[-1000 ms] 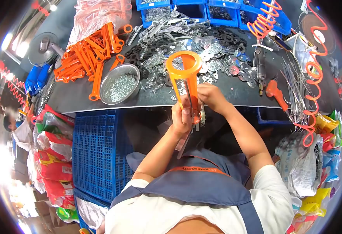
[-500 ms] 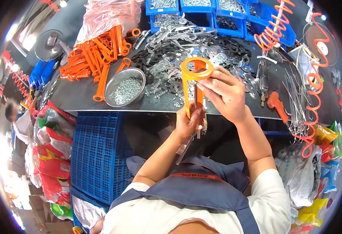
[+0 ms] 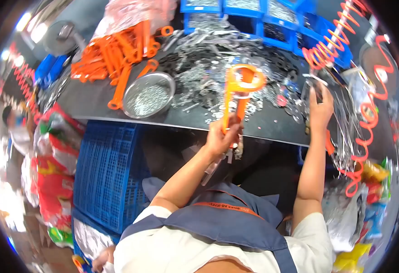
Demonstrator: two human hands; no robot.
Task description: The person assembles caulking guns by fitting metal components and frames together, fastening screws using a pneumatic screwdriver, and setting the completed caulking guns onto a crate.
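My left hand (image 3: 222, 139) is closed around the lower end of an orange ring-ended plastic part (image 3: 241, 107), held upright over the table's front edge. Its ring faces up, with two long sides running down from it. Small metal pieces show below the fist, too blurred to name. Over on the right, my right hand (image 3: 321, 109) is at the dark air screwdriver (image 3: 307, 129), thumb and fingers closed about its upper body. Most of that tool is hidden by the hand.
A metal bowl of springs (image 3: 149, 95) stands left of centre, beside a pile of orange parts (image 3: 113, 54). Loose washers and metal pieces (image 3: 204, 77) cover the middle. Blue bins (image 3: 279, 34) line the back. A coiled orange hose (image 3: 367, 109) hangs at right, near long metal rods (image 3: 347, 132).
My right hand has left the ring of the orange part and moved right to the air screwdriver. My left hand still holds the part, now leaning slightly right. The view has shifted a little.
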